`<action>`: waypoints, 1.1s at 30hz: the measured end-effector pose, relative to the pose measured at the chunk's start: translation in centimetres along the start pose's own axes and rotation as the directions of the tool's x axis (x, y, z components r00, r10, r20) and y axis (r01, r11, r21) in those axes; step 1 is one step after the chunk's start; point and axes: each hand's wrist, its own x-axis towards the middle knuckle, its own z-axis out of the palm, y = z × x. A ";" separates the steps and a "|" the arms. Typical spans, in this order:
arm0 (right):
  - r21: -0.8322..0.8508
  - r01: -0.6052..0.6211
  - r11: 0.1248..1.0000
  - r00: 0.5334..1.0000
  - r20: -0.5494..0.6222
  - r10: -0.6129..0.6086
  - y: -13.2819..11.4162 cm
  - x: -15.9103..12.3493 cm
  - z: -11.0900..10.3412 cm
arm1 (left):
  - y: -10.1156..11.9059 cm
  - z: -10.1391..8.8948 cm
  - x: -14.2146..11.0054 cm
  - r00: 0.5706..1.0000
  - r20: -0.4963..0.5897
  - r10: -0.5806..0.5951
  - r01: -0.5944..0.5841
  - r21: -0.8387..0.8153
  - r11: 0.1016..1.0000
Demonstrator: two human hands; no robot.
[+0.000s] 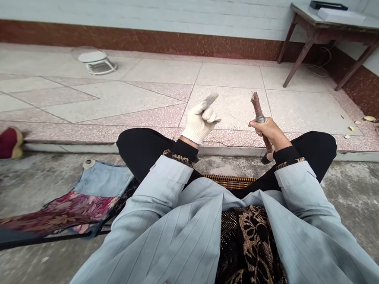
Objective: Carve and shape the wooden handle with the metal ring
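My left hand [201, 119] wears a white knit glove with grey fingertips. One finger stretches out and the others bend loosely apart; I see nothing between them. Bare and closed, my right hand [268, 129] grips a rough brown stick [257, 104], tilted, with a frayed upper end. Grey wire [260, 119] is wound around the stick just above my fingers. The stick's lower end passes below the hand, near a dark, rounded object [268, 158] that is partly hidden. Both hands are above my lap, apart from each other.
A tiled step [157, 133] runs ahead of my knees. A small white stool [99, 62] stands by the wall, and a wooden table [314, 21] at back right. On my left are a fabric-covered chair [105, 179] and another person's red shoe [9, 142].
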 end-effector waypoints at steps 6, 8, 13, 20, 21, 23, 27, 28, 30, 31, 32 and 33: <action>0.062 0.013 0.998 0.974 0.225 -0.026 0.1 -0.6 -0.4 | 0.2 -0.3 0.4 0.996 0.079 0.043 -0.055 0.161 0.985; 0.078 0.003 0.997 0.955 0.297 -0.026 0.2 -0.7 -0.3 | -0.3 -0.2 0.5 0.993 0.090 0.072 -0.088 0.199 0.976; 0.033 -0.003 0.999 0.967 0.254 -0.005 0.1 -0.6 0.0 | -1.2 0.0 0.5 0.988 0.104 0.111 -0.130 0.205 0.970; 0.029 0.051 0.998 0.971 0.232 -0.057 0.2 -0.1 -0.2 | -1.4 0.0 -0.6 0.972 0.192 0.139 -0.186 0.250 0.950; 0.029 0.051 0.998 0.972 0.228 -0.057 0.3 0.0 -0.2 | -1.6 0.0 -0.8 0.966 0.214 0.147 -0.204 0.273 0.940; 0.023 0.041 0.999 0.972 0.229 -0.046 0.5 0.0 -0.2 | -2.0 -0.1 -0.8 0.953 0.253 0.165 -0.248 0.344 0.905; 0.013 -0.003 1.000 0.959 0.282 -0.001 0.5 -0.1 -0.1 | -2.9 -0.6 0.1 0.927 0.334 0.173 -0.358 0.641 0.679; 0.004 -0.006 1.000 0.956 0.295 0.005 0.4 -0.2 -0.1 | -3.0 -0.9 0.4 0.920 0.349 0.181 -0.388 0.734 0.557; -0.015 0.000 1.000 0.952 0.307 0.004 0.4 -0.4 0.0 | -3.0 -1.6 1.1 0.913 0.363 0.187 -0.402 0.880 0.255; -0.023 0.005 1.000 0.952 0.307 0.002 0.4 -0.4 0.0 | -2.9 -2.0 1.4 0.915 0.361 0.180 -0.383 0.918 0.105; -0.028 0.009 1.000 0.954 0.300 0.000 0.4 -0.4 0.0 | -2.7 -2.5 1.7 0.922 0.357 0.153 -0.358 0.934 -0.024; -0.034 0.013 0.999 0.958 0.287 -0.002 0.5 -0.4 -0.1 | -2.4 -3.0 2.0 0.930 0.351 0.105 -0.338 0.933 -0.122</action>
